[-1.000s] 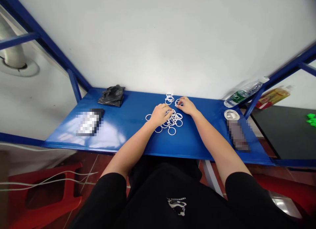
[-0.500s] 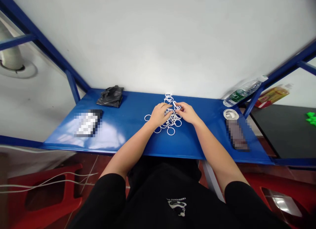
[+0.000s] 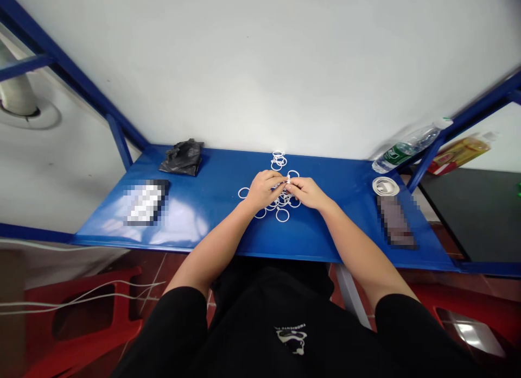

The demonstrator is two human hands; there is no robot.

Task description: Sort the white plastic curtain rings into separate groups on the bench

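My left hand (image 3: 264,190) and my right hand (image 3: 307,192) meet over a loose pile of white plastic curtain rings (image 3: 282,215) on the blue table. Between the fingertips of both hands is a white curtain ring (image 3: 293,174), its loop pointing away from me and its small eyelet end pinched. The fingers cover part of that end. Beyond my hands, near the wall, several more rings (image 3: 279,161) lie in a small group. One ring (image 3: 243,193) lies just left of my left hand.
A black plastic bag (image 3: 182,157) and a blurred-out flat object (image 3: 144,202) lie on the blue table (image 3: 211,204) at left. On the right are a water bottle (image 3: 407,147), a coiled white cable (image 3: 385,186) and a pixelated dark object (image 3: 395,220). A white wall rises behind.
My right hand has moved slightly left, bringing a ring to my left fingertips. Both hands now pinch it together. The view has shifted slightly.
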